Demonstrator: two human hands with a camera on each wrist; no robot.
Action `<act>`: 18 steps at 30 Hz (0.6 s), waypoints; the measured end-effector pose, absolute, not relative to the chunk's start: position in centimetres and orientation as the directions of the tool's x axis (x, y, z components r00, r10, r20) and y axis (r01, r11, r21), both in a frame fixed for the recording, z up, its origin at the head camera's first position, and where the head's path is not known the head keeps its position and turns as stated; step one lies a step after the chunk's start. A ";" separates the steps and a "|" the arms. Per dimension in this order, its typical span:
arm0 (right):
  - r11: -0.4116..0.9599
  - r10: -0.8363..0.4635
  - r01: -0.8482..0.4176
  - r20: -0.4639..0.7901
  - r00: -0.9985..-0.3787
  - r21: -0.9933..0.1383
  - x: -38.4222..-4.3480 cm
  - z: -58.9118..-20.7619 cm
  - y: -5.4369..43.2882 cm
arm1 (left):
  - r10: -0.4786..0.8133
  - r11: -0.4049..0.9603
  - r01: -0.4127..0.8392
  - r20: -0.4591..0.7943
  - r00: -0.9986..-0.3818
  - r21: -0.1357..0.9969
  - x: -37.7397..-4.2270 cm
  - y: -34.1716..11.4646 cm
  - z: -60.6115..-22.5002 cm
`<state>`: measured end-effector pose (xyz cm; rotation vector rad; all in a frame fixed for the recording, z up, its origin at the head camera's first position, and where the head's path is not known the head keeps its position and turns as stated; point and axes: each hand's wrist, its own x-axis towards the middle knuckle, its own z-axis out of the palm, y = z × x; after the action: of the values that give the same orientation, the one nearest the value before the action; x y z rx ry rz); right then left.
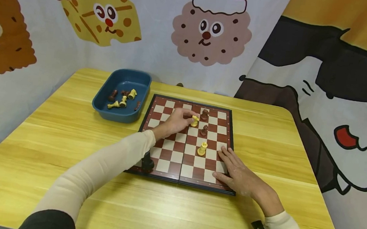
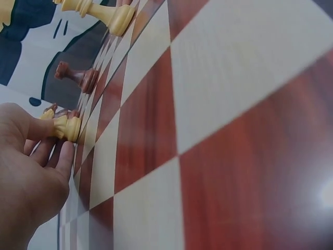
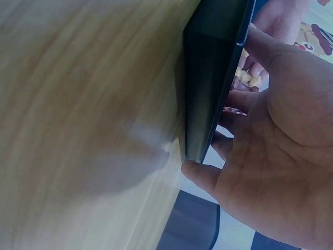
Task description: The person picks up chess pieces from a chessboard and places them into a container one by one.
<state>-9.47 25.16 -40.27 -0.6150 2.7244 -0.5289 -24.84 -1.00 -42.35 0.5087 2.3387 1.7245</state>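
Note:
My left hand (image 1: 177,120) reaches over the folding chessboard (image 1: 172,157) and pinches a cream chess piece (image 1: 195,121) between thumb and fingers. In the left wrist view the base of that cream piece (image 2: 72,128) is right at the board surface. Two brown chess pieces (image 1: 204,130) stand close by on its right. A taller cream piece with a crown-like top (image 1: 202,149) stands upright nearer to me. My right hand (image 1: 239,173) lies with fingers spread over the board's right edge, holding no piece. The right wrist view shows its fingers along the board's dark side (image 3: 210,88).
A blue plastic bin (image 1: 117,116) stands behind the board's left side, with several cream and brown chess pieces lying in it. The yellow wood-grain table (image 1: 148,207) carries both. Behind its back edge hangs a cartoon-print cloth (image 1: 152,60).

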 end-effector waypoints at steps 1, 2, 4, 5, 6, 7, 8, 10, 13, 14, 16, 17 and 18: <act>0.841 -0.461 -0.351 -0.204 -0.864 -0.412 -9.5 -40.2 25.2 | 0.382 0.261 0.160 0.051 -0.923 0.952 -24.8 -1.0 -42.4; 0.841 -0.461 -0.352 -0.206 -0.863 -0.411 -9.4 -40.2 25.2 | 0.383 0.259 0.159 0.050 -0.923 0.953 -24.8 -1.0 -42.4; 0.840 -0.462 -0.351 -0.206 -0.862 -0.415 -9.4 -40.2 25.3 | 0.380 0.262 0.158 0.048 -0.924 0.952 -24.8 -0.9 -42.4; 0.838 -0.463 -0.351 -0.206 -0.862 -0.417 -9.4 -40.2 25.2 | 0.380 0.266 0.157 0.046 -0.924 0.951 -24.7 -1.0 -42.4; 0.837 -0.463 -0.349 -0.207 -0.862 -0.421 -9.4 -40.2 25.2 | 0.380 0.272 0.154 0.041 -0.924 0.950 -24.7 -1.0 -42.4; 0.836 -0.463 -0.346 -0.208 -0.862 -0.426 -9.4 -40.2 25.2 | 0.381 0.275 0.149 0.034 -0.924 0.950 -24.7 -1.0 -42.3; 0.835 -0.461 -0.343 -0.209 -0.862 -0.430 -9.4 -40.2 25.2 | 0.382 0.277 0.143 0.028 -0.924 0.950 -24.7 -1.0 -42.3; 0.833 -0.459 -0.336 -0.211 -0.863 -0.438 -9.3 -40.2 25.2 | 0.373 0.267 0.130 0.022 -0.928 0.955 -24.7 -1.1 -42.1; 0.832 -0.458 -0.332 -0.211 -0.864 -0.445 -9.3 -40.1 25.2 | 0.349 0.233 0.134 0.046 -0.936 0.963 -24.8 -1.3 -41.4; 0.831 -0.459 -0.334 -0.209 -0.863 -0.445 -9.3 -40.1 25.1 | 0.342 0.218 0.140 0.059 -0.938 0.966 -24.8 -1.3 -41.1; 0.832 -0.458 -0.333 -0.208 -0.864 -0.444 -9.3 -40.0 25.1 | 0.331 0.195 0.149 0.078 -0.940 0.969 -24.9 -1.5 -40.5; 0.832 -0.457 -0.334 -0.208 -0.865 -0.443 -9.3 -40.0 25.1 | 0.327 0.187 0.152 0.084 -0.941 0.971 -25.0 -1.6 -40.3; 0.833 -0.456 -0.333 -0.208 -0.865 -0.442 -9.3 -40.0 25.1 | 0.326 0.181 0.149 0.084 -0.942 0.972 -25.1 -1.7 -40.2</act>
<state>-9.31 25.10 -40.01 -0.5988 2.7084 -0.5726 -25.08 -1.66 -40.24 0.4672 2.3006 1.8664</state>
